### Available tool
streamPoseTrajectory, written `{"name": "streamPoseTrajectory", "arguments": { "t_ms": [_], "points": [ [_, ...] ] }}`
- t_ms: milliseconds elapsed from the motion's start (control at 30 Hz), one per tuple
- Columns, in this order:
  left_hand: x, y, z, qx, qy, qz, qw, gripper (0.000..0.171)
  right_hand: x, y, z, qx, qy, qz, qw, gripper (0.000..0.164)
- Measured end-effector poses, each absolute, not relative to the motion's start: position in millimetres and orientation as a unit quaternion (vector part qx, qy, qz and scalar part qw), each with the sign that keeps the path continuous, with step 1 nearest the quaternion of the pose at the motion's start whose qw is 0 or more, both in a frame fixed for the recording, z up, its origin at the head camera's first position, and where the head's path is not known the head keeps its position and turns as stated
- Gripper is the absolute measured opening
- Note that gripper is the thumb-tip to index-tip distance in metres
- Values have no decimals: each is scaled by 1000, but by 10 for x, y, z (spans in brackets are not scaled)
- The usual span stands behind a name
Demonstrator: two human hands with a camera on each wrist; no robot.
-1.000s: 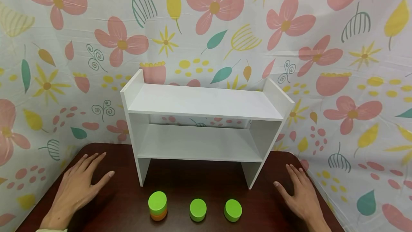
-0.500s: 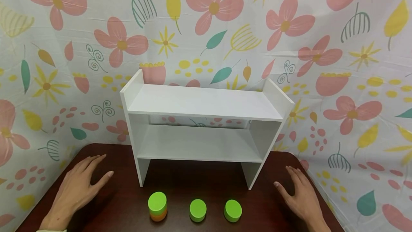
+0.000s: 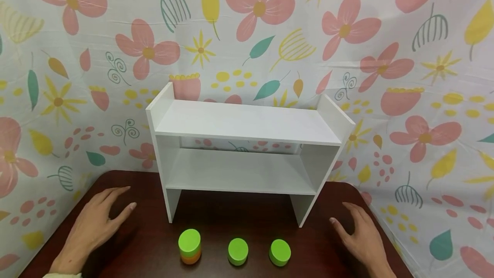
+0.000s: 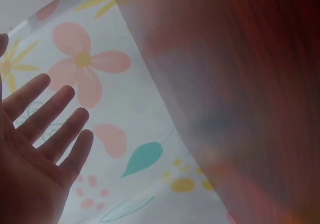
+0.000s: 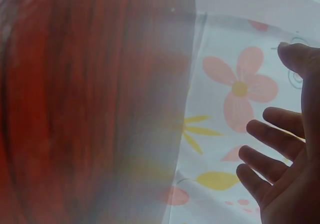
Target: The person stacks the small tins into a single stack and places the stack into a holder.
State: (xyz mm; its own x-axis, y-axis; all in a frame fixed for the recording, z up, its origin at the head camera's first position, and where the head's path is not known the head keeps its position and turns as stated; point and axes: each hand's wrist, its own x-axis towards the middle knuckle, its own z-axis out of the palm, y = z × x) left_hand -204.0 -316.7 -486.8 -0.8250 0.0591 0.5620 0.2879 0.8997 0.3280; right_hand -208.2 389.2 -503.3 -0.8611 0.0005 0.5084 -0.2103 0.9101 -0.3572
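My left hand (image 3: 92,222) is over the left side of the dark red-brown table, its fingers relaxed and holding nothing. On the opposite side my right hand (image 3: 360,237) is likewise relaxed, with thumb and fingers apart. Between them, along the front, are a green-topped container with an orange lower part (image 3: 189,246), a green round lid or container (image 3: 238,252) and a similar green one (image 3: 279,252). The left wrist view has the left palm and spread fingers (image 4: 55,114); the right wrist view has the right fingers (image 5: 270,149) loosely bent.
A white two-tier shelf (image 3: 247,123) stands behind the green-topped things, toward the back of the wooden table (image 3: 143,252). Floral fabric (image 3: 247,25) hangs behind and along both sides, close to the table edges.
Both hands stay at the sides, holding nothing. The fingers of the right hand bend a little more than before, and those of the left seem slightly raised. The things on the table have not moved.
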Motion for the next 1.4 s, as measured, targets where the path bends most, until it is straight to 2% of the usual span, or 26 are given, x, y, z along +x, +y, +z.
{"name": "streamPoseTrajectory", "arguments": {
  "t_ms": [233, 867, 1400],
  "points": [
    [-2040, -3130, -4849, -97, -924, -219, 298, 46, -2068, 3881, -5028, 59, -936, 211, 277, 62],
    [-2002, -3001, -4763, -109, -915, -242, 302, 33, -2047, 3813, -4964, 81, -922, 203, 319, 48],
    [-1958, -2915, -4706, -122, -912, -245, 305, 29, -2019, 3745, -4937, 97, -922, 200, 317, 38]
  ]
}}
